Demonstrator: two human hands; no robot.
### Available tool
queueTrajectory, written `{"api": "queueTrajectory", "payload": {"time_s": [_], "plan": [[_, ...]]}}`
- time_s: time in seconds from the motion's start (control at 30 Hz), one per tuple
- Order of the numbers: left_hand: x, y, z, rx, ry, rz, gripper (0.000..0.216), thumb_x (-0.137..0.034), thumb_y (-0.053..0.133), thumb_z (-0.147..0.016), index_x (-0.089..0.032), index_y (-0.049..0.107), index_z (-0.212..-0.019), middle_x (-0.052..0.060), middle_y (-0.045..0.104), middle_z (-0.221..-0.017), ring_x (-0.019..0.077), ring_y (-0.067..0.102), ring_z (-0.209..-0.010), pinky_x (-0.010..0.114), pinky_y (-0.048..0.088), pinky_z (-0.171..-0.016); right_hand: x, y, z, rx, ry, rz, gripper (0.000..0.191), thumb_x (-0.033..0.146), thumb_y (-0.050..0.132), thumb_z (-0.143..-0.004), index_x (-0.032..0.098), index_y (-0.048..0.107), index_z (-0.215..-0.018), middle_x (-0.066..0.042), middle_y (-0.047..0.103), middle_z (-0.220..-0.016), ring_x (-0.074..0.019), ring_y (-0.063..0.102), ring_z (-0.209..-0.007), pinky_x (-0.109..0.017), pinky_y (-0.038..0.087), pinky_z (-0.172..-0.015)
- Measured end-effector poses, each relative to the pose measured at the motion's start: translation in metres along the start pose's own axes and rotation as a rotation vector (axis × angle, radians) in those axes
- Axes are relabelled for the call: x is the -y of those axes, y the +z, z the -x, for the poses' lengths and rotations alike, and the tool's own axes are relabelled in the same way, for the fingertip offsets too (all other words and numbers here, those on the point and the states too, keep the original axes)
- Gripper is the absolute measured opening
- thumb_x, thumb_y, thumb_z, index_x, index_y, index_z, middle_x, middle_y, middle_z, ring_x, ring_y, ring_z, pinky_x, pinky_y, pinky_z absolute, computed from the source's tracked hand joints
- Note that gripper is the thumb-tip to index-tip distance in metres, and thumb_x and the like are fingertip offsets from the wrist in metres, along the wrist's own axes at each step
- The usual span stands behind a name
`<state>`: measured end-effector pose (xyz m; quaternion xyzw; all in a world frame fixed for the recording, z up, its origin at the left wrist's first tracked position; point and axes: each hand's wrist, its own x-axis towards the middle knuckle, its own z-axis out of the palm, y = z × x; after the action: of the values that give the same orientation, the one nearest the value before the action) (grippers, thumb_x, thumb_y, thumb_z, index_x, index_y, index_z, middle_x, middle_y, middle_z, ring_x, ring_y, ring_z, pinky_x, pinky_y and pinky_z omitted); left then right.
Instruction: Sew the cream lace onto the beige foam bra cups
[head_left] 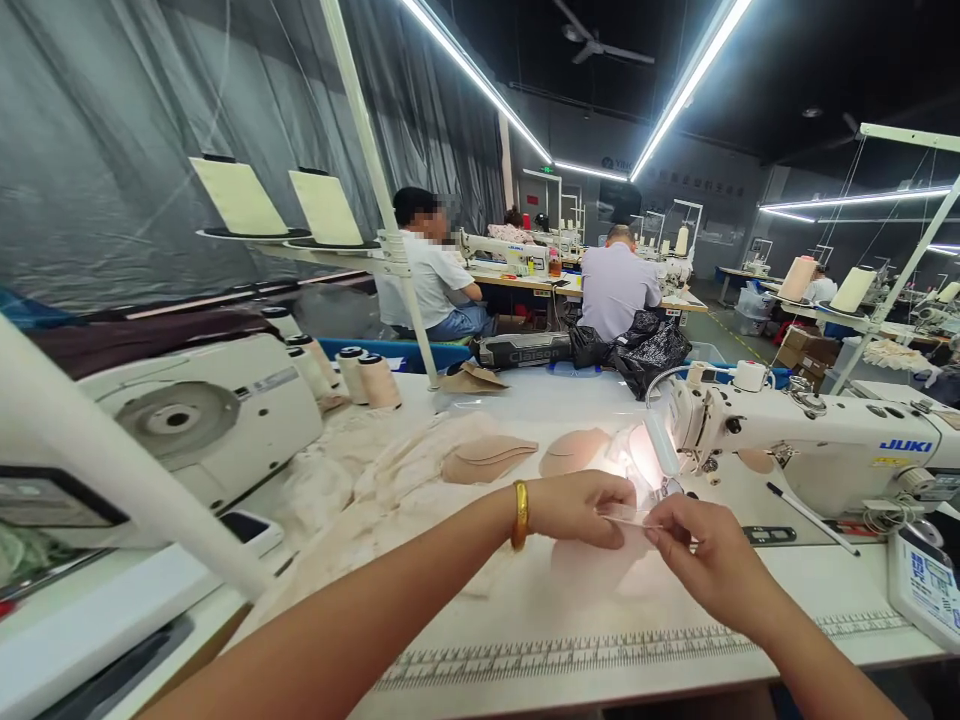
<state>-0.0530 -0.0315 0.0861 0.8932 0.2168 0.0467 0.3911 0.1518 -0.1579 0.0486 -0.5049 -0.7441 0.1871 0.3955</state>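
Note:
My left hand [577,508], with a gold bangle at the wrist, pinches a pale pink piece of fabric [624,514] in front of the sewing machine's needle area. Close by on the right, my right hand [701,550] grips the other end of that fabric between thumb and fingers. The fabric spans the short gap between both hands. Just beyond them stands the white sewing machine [810,432], its lamp lit. Behind my left hand lie two pink bra-cup-shaped pieces, a seamed one [487,458] and a smaller one [574,452].
A heap of cream fabric [330,500] spreads over the left of the table. Thread cones [379,382] stand at the back. A pen [814,518] lies to the right, and a ruler strip [570,655] runs along the front edge. Two people [621,275] sit at machines farther off.

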Motion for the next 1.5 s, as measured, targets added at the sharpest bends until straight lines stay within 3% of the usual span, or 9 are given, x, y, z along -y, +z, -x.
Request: {"api": "queueTrajectory", "payload": {"time_s": [0.17,0.27,0.37,0.47,0.53,0.7,0.9,1.23,1.5], "plan": [[0.011,-0.003,0.012,-0.441,0.024,-0.195,0.007,-0.023,0.055,-0.079,-0.022,0.049,-0.081,-0.002,0.055,-0.079,0.0170,0.052,-0.072,0.027,0.040,-0.064,-0.001,0.012,-0.010,-0.386,-0.309,0.365,0.018,0.016,0.048,-0.102,0.025,0.064,-0.101,-0.007,0.070,-0.089,-0.0218,0.065,-0.079,-0.033,0.048,-0.070],[0.023,0.007,0.023,-0.657,0.205,-0.582,0.014,-0.010,0.048,-0.085,-0.022,0.048,-0.078,-0.001,0.056,-0.072,0.0176,0.051,-0.068,0.032,0.043,-0.075,-0.020,0.029,-0.015,-0.370,-0.360,0.352,0.025,0.005,0.046,-0.099,0.023,0.063,-0.105,-0.009,0.070,-0.102,-0.0208,0.066,-0.091,-0.031,0.051,-0.076],[0.035,0.028,0.027,-0.506,0.299,-0.840,0.016,-0.011,0.058,-0.089,-0.021,0.051,-0.079,-0.001,0.061,-0.073,0.0189,0.054,-0.067,0.036,0.043,-0.078,-0.053,0.039,-0.016,-0.172,-0.358,0.487,0.030,-0.001,0.041,-0.094,0.021,0.062,-0.093,-0.007,0.068,-0.094,-0.0188,0.062,-0.081,-0.028,0.047,-0.066],[0.037,0.048,0.017,-0.328,0.302,-0.847,0.020,-0.022,0.074,-0.087,-0.021,0.054,-0.084,0.000,0.067,-0.083,0.0214,0.060,-0.075,0.035,0.042,-0.072,-0.085,0.035,-0.012,0.001,-0.399,0.568,0.029,0.001,0.043,-0.093,0.022,0.059,-0.082,-0.002,0.065,-0.083,-0.0176,0.058,-0.071,-0.027,0.040,-0.059],[0.035,0.054,0.001,-0.281,0.333,-0.863,0.017,-0.013,0.070,-0.088,-0.021,0.054,-0.084,0.001,0.067,-0.085,0.0212,0.061,-0.078,0.035,0.043,-0.072,-0.100,0.027,-0.011,0.070,-0.417,0.565,0.027,0.004,0.044,-0.096,0.022,0.060,-0.082,0.000,0.064,-0.080,-0.0168,0.058,-0.071,-0.026,0.041,-0.059],[0.043,0.059,-0.042,-0.171,0.304,-0.973,0.023,-0.002,0.067,-0.075,-0.020,0.053,-0.075,0.003,0.064,-0.078,0.0216,0.057,-0.068,0.036,0.039,-0.062,-0.115,0.008,-0.009,0.154,-0.434,0.515,0.029,0.005,0.045,-0.099,0.023,0.065,-0.108,-0.003,0.073,-0.110,-0.0191,0.065,-0.099,-0.028,0.051,-0.078],[0.068,0.077,-0.046,-0.380,0.361,-0.870,0.021,-0.005,0.062,-0.089,-0.019,0.052,-0.075,0.005,0.063,-0.087,0.0207,0.056,-0.076,0.034,0.042,-0.069,-0.113,-0.002,-0.002,0.109,-0.397,0.488,0.038,0.002,0.047,-0.097,0.025,0.063,-0.122,-0.008,0.071,-0.111,-0.0226,0.061,-0.102,-0.036,0.052,-0.087],[0.073,0.083,-0.049,-0.399,0.351,-0.820,0.020,-0.003,0.059,-0.081,-0.019,0.050,-0.077,0.004,0.057,-0.083,0.0204,0.050,-0.071,0.035,0.040,-0.067,-0.111,-0.005,0.000,0.184,-0.289,0.462,0.040,0.003,0.047,-0.094,0.025,0.063,-0.122,-0.006,0.067,-0.102,-0.0224,0.059,-0.093,-0.032,0.048,-0.073],[0.061,0.082,-0.047,-0.451,0.405,-0.786,0.012,-0.021,0.057,-0.098,-0.017,0.062,-0.088,0.004,0.065,-0.087,0.0207,0.055,-0.072,0.037,0.042,-0.072,-0.110,-0.004,0.002,0.186,-0.268,0.442,0.040,0.003,0.048,-0.093,0.026,0.062,-0.122,-0.006,0.066,-0.102,-0.0224,0.059,-0.093,-0.033,0.050,-0.078]]}}
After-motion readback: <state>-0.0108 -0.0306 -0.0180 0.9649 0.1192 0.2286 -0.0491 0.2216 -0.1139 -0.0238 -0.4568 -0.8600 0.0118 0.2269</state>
